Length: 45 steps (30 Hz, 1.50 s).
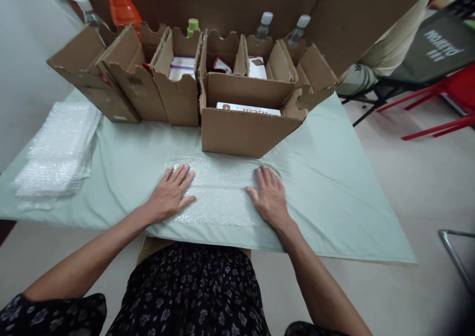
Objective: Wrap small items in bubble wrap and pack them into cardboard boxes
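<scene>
A sheet of clear bubble wrap [218, 205] lies flat on the table in front of me, with a crease or seam running across its middle. My left hand [171, 193] rests palm down on its left end, fingers stretched out. On the right end lies my right hand [270, 192], also flat with the thumb apart. Just beyond the sheet stands a cardboard box [237, 133] with a white printed pack [248, 109] inside. Neither hand grasps anything.
A stack of bubble wrap sheets [63, 138] lies at the left. Several cardboard bins stand in a row behind, with bottles such as an orange one [122, 4] further back. A red chair [451, 96] and a person's leg [393, 39] are at the right.
</scene>
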Motion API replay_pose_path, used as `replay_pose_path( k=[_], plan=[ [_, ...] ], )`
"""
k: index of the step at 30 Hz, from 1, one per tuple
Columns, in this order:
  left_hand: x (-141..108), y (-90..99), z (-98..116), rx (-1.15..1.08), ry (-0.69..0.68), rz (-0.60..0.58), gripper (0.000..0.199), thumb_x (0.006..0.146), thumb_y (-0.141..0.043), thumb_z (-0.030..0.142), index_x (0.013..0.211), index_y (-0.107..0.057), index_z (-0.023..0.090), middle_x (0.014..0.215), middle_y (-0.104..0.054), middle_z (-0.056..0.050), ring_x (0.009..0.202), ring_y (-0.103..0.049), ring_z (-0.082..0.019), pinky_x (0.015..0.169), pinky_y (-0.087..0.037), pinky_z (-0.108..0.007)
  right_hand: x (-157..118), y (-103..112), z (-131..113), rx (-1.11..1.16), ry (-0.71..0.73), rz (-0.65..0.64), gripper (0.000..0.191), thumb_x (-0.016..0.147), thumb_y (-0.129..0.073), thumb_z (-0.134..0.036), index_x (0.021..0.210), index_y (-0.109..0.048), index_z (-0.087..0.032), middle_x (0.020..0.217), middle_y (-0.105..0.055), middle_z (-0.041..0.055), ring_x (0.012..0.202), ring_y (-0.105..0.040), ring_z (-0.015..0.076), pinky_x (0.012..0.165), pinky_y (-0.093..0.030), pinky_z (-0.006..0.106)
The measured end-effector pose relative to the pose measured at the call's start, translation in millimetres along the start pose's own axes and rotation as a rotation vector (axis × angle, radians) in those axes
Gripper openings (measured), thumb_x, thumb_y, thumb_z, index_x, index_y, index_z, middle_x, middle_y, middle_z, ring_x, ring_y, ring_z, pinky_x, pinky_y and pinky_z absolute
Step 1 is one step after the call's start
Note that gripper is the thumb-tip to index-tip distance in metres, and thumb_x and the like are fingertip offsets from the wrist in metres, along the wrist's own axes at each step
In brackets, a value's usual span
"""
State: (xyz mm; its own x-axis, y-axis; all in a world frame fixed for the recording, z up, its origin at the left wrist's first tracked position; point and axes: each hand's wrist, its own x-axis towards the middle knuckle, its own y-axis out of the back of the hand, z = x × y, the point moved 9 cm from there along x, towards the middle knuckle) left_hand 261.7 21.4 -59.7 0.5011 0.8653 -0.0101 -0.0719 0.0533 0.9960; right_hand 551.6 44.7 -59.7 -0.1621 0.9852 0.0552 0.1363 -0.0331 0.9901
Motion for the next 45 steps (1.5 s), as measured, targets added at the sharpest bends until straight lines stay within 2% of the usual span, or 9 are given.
replay_pose_path(
  k=[3,5,8,12,20,28,35,39,45],
  plan=[
    [-13.2,3.3,-15.7,0.012,0.079,-0.02,0.07,0.106,-0.034,0.056,0.16,-0.033,0.012,0.171,-0.028,-0.021,0.161,-0.023,-0.036,0.129,-0.015,-0.058,-25.0,14.0,56.9,-0.07,-0.17,0.052,0.071,0.106,-0.034,-0.051,0.156,-0.041,-0.001,0.164,-0.04,0.0269,0.154,-0.036,0.0399,0.122,-0.03,0.059],
    [-13.5,6.4,-8.0,0.018,0.099,-0.007,0.07,0.106,-0.032,0.056,0.16,-0.033,0.011,0.171,-0.027,-0.022,0.161,-0.021,-0.037,0.129,-0.013,-0.06,-37.2,27.3,59.5,-0.085,-0.195,0.12,0.074,0.106,-0.031,-0.053,0.158,-0.037,-0.001,0.163,-0.039,0.0289,0.154,-0.033,0.0418,0.121,-0.028,0.062],
    [-0.9,9.4,32.4,0.015,-0.015,0.012,0.07,0.106,-0.033,0.057,0.161,-0.031,0.013,0.173,-0.024,-0.02,0.162,-0.018,-0.035,0.13,-0.009,-0.059,-39.1,33.1,1.0,-0.041,0.009,0.151,0.071,0.107,-0.03,-0.052,0.163,-0.03,-0.008,0.17,-0.031,0.0211,0.159,-0.025,0.0353,0.126,-0.023,0.058],
    [9.1,3.0,61.1,0.015,-0.163,-0.032,0.069,0.106,-0.035,0.058,0.161,-0.034,0.014,0.172,-0.028,-0.018,0.161,-0.023,-0.033,0.131,-0.012,-0.055,-34.2,4.3,-76.7,0.04,0.355,-0.054,0.067,0.106,-0.035,-0.054,0.162,-0.036,-0.017,0.17,-0.036,0.011,0.158,-0.029,0.0273,0.129,-0.024,0.047],
    [-55.7,14.3,-28.2,0.045,0.135,0.047,0.065,0.106,-0.035,0.052,0.157,-0.039,0.012,0.169,-0.034,-0.022,0.158,-0.03,-0.038,0.127,-0.022,-0.059,-81.7,29.8,67.8,0.004,0.016,0.117,0.058,0.104,-0.042,-0.045,0.154,-0.048,-0.015,0.156,-0.054,0.0178,0.146,-0.049,0.032,0.115,-0.041,0.051],
    [-46.6,22.1,54.5,-0.103,-0.186,0.057,0.064,0.096,-0.06,0.052,0.15,-0.049,0.021,0.162,-0.048,-0.016,0.153,-0.039,-0.037,0.127,-0.027,-0.061,-97.7,41.9,9.7,-0.014,0.429,0.069,0.051,0.088,-0.049,-0.003,0.133,-0.068,-0.019,0.145,-0.066,0.0132,0.138,-0.058,0.0298,0.105,-0.049,0.047],
    [-47.9,28.9,47.1,-0.14,-0.152,0.137,0.056,0.087,-0.061,0.027,0.143,-0.057,0.02,0.15,-0.061,-0.016,0.141,-0.054,-0.037,0.119,-0.04,-0.064,-80.9,75.5,11.8,0.307,0.355,0.257,0.021,0.099,-0.053,-0.017,0.102,-0.074,-0.022,0.107,-0.081,0.0082,0.102,-0.076,0.0243,0.09,-0.058,0.043],
    [-47.9,50.0,13.6,-0.35,0.002,0.132,0.04,0.084,-0.049,0.018,0.115,-0.073,0.023,0.12,-0.079,-0.008,0.115,-0.073,-0.03,0.113,-0.048,-0.056,-76.2,92.7,39.2,0.533,0.129,0.183,0.021,0.1,-0.055,-0.034,0.097,-0.073,-0.024,0.099,-0.081,0.007,0.095,-0.077,0.0244,0.087,-0.06,0.041],
    [-43.5,63.9,-34.6,-0.726,0.484,0.009,0.026,0.077,-0.06,0.043,0.086,-0.076,0.024,0.082,-0.078,0.0,0.061,-0.063,-0.017,0.062,-0.052,-0.029,-79.3,87.3,58.4,0.638,0.012,0.078,0.049,0.083,-0.076,-0.055,0.12,-0.068,-0.024,0.103,-0.079,0.0073,0.108,-0.074,0.029,0.099,-0.057,0.046]
  ],
)
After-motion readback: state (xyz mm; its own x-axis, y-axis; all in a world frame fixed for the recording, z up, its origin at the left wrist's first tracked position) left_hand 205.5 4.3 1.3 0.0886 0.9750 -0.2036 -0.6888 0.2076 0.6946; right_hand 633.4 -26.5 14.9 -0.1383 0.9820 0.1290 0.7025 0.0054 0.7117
